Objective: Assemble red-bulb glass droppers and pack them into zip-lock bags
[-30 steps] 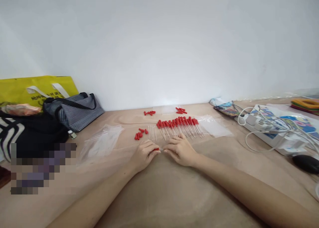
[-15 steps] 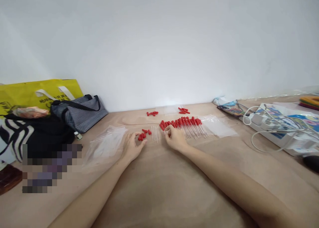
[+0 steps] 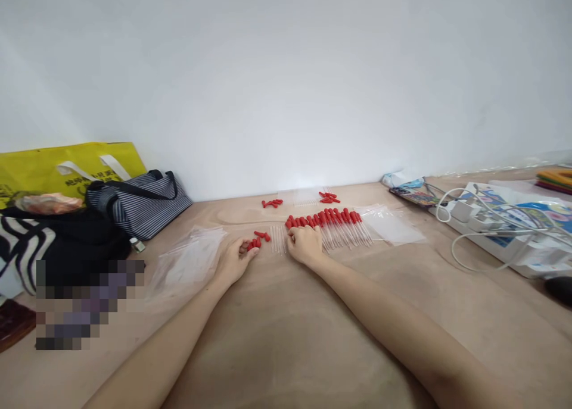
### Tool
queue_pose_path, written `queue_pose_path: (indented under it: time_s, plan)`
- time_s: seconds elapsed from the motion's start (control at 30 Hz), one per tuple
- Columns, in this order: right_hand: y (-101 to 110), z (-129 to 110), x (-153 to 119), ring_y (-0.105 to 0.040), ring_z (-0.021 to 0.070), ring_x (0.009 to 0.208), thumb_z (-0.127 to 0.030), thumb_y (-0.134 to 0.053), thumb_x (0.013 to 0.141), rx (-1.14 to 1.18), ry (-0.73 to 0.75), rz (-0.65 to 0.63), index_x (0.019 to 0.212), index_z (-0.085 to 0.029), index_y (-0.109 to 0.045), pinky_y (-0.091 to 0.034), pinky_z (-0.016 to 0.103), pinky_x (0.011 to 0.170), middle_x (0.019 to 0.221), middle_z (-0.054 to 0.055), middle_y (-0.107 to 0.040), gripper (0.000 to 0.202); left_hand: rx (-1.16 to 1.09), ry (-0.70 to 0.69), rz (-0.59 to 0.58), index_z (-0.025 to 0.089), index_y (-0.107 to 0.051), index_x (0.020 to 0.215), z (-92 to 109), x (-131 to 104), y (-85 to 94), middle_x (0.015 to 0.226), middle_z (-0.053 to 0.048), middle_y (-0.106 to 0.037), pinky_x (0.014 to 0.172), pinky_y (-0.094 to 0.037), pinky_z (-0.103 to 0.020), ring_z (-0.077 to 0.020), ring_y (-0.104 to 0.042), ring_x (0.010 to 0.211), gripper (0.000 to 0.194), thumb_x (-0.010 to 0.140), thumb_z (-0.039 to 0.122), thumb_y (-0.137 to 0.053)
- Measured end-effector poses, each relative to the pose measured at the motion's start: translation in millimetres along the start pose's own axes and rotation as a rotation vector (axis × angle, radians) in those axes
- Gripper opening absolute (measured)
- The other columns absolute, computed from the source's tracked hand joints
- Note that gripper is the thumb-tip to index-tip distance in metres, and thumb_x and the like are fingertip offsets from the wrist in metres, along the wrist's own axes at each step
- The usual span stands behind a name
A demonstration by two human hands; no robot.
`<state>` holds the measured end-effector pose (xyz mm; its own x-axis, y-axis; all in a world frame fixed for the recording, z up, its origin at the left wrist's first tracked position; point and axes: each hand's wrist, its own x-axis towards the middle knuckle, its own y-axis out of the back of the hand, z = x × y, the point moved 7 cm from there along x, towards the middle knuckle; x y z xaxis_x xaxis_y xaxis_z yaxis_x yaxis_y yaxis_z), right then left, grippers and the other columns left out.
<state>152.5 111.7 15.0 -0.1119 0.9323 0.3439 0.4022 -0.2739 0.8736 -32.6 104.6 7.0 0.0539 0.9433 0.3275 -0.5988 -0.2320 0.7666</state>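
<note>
Left hand is curling around the loose red bulbs — can't tell if it's gripping one; right hand is closing beside the capped tubes — a careless knuckle could be scattering that row.

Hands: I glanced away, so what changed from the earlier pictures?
They parted: the left hand let go of the dropper they shared and moved left to the loose red bulbs; the right hand moved forward to the dropper row. The striped bag stayed put.
</note>
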Motion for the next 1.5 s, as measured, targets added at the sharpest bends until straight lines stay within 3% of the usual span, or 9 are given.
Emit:
queue_pose_path:
  time_s: [0.23,0.43,0.7,0.83,0.97,1.03,1.23,1.37,1.5]
  plan:
    - [-3.0,-11.6,2.9,-0.056,0.022,0.079,-0.032,-0.043,0.076,-0.093,-0.045,-0.109,0.079,-0.015,-0.065,-0.023,0.037,0.077,0.081,0.012,-0.065,0.027,-0.004,0.02,0.028,0.015,-0.055,0.086,5.7,0.1,3.4,0.075,-0.004,-0.064,0.063,-0.047,-0.027,-0.016,-0.059,0.066,0.018,0.075,0.026,-0.046]
    - [-8.6,-23.6,6.8,-0.059,0.0235,0.075,-0.017,-0.045,0.075,-0.146,-0.038,-0.178,0.075,-0.013,-0.066,-0.021,0.042,0.082,0.079,0.016,-0.066,0.022,0.024,0.079,0.118,0.014,-0.049,0.097,1.4,-0.5,9.1,0.071,-0.003,-0.059,0.061,-0.047,-0.03,-0.0163,-0.058,0.061,0.026,0.072,0.022,-0.048]
    - [-1.5,-22.1,0.6,-0.054,0.0264,0.088,-0.013,-0.039,0.08,-0.145,-0.054,-0.144,0.086,-0.008,-0.063,-0.026,0.04,0.079,0.088,0.018,-0.064,0.026,0.002,0.086,0.184,0.012,-0.052,0.097,-0.2,-1.4,15.4,0.072,-0.002,-0.053,0.063,-0.047,-0.03,-0.0161,-0.054,0.062,0.031,0.068,0.021,-0.048]
    - [20.2,-10.7,-21.0,-0.05,0.0259,0.089,-0.022,-0.037,0.084,-0.135,0.107,-0.066,0.091,-0.008,-0.059,-0.028,0.036,0.074,0.092,0.017,-0.061,0.027,-0.021,0.053,0.203,0.016,-0.055,0.081,2.7,-1.1,20.2,0.074,-0.004,-0.054,0.065,-0.047,-0.03,-0.018,-0.055,0.069,0.017,0.07,0.025,-0.045]
    - [35.8,14.7,-53.6,-0.049,0.0226,0.084,-0.025,-0.041,0.084,-0.14,0.311,-0.078,0.082,-0.013,-0.057,-0.028,0.033,0.072,0.085,0.011,-0.061,0.021,-0.071,0.012,0.252,0.016,-0.05,0.079,13.2,-7.4,24.6,0.081,-0.006,-0.055,0.068,-0.047,-0.03,-0.0184,-0.055,0.077,0.018,0.075,0.032,-0.042]
    - [42.5,28.7,-67.5,-0.048,0.0213,0.083,-0.026,-0.044,0.083,-0.14,0.37,-0.073,0.079,-0.015,-0.056,-0.028,0.032,0.071,0.083,0.009,-0.06,0.017,-0.125,-0.062,0.21,0.016,-0.048,0.079,27.4,-14.2,19.8,0.077,-0.004,-0.056,0.067,-0.047,-0.029,-0.0166,-0.056,0.072,0.018,0.076,0.033,-0.043]
    - [51.2,50.2,-81.1,-0.047,0.0192,0.08,-0.03,-0.046,0.082,-0.134,0.374,-0.069,0.077,-0.018,-0.055,-0.028,0.032,0.072,0.08,0.005,-0.058,0.016,-0.114,-0.289,-0.088,0.017,-0.056,0.08,75.7,-42.2,-12.4,0.071,-0.001,-0.059,0.059,-0.044,-0.024,-0.0132,-0.054,0.063,0.015,0.076,0.031,-0.05]
    - [50.5,47.2,-77.6,-0.047,0.0177,0.084,-0.038,-0.048,0.08,0.01,0.361,-0.071,0.082,-0.019,-0.055,-0.029,0.03,0.07,0.084,0.005,-0.057,0.021,-0.13,-0.27,-0.182,0.018,-0.059,0.08,80.3,-48.0,-22.3,0.07,0.0,-0.061,0.057,-0.044,-0.024,-0.0129,-0.054,0.061,0.016,0.076,0.032,-0.051]
    - [42.4,45.7,-72.9,-0.049,0.0168,0.084,-0.039,-0.049,0.079,0.115,0.329,-0.109,0.08,-0.019,-0.055,-0.029,0.03,0.071,0.083,0.003,-0.058,0.021,-0.147,-0.235,-0.188,0.017,-0.061,0.082,77.3,-46.3,-21.9,0.074,-0.002,-0.062,0.059,-0.045,-0.025,-0.0137,-0.055,0.063,0.017,0.076,0.03,-0.051]
